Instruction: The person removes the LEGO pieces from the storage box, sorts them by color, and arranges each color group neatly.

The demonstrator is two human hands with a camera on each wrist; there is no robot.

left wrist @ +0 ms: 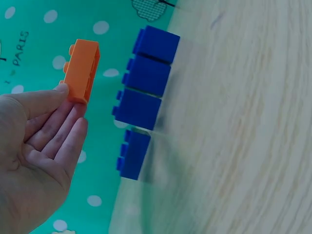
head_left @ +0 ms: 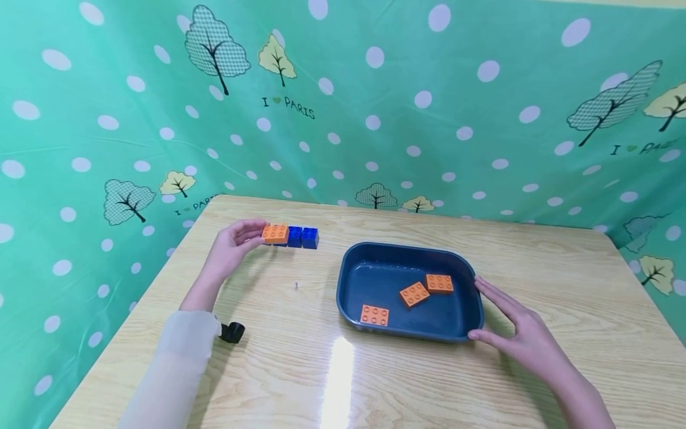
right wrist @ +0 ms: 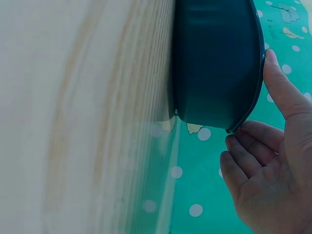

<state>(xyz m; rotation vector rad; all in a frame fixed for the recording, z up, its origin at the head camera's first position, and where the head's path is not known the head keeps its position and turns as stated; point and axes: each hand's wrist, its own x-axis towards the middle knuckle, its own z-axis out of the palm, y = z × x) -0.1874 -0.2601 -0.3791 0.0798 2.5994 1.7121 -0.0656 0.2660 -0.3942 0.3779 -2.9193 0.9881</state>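
Between its thumb and fingertips my left hand (head_left: 231, 247) pinches an orange toy building brick (head_left: 276, 233), held up off the table. Right beside that brick, several blue bricks (head_left: 309, 238) stand in a row; the left wrist view shows the blue row (left wrist: 139, 108) with small gaps. A dark blue rectangular tub (head_left: 383, 281) is on the table to the right, with three orange bricks lying in it, one (head_left: 374, 315) near its front left corner. My right hand (head_left: 527, 339) touches the tub's right end, its extended thumb and fingers spread along the rim.
The wooden table (head_left: 268, 369) reaches back to a green dotted cloth (head_left: 343, 107) hanging behind and at the sides. A small black object (head_left: 233, 332) shows by my left sleeve. A tiny mark or scrap (head_left: 296, 286) is on the table left of the tub.
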